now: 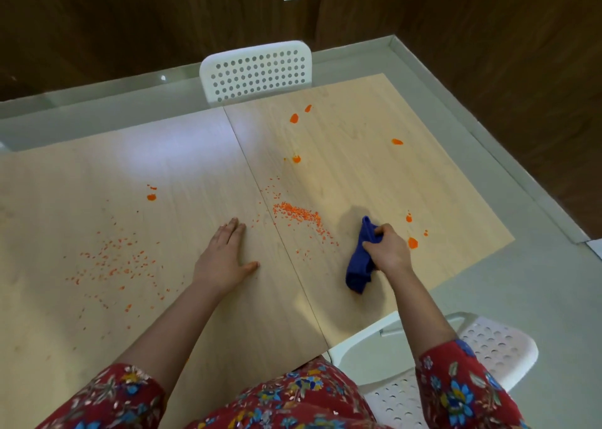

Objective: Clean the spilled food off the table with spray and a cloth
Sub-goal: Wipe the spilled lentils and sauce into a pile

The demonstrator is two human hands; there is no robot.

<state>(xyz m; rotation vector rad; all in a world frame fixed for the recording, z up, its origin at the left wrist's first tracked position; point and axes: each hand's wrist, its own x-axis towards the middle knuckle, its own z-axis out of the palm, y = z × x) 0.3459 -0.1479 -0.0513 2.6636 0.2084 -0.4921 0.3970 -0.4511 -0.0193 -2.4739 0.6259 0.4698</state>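
My right hand grips a bunched blue cloth that rests on the light wooden table, right of centre. A dense pile of small orange grains lies just left of the cloth. More orange grains are scattered over the left part of the table. Several orange sauce blobs dot the surface, one right beside my right hand, others farther back. My left hand lies flat on the table, palm down, fingers spread, holding nothing. No spray bottle is in view.
A white perforated chair stands at the table's far edge. Another white perforated chair sits at the near right, beside me. A seam runs across the tabletop between two panels. Grey floor surrounds the table; a dark wooden wall stands behind.
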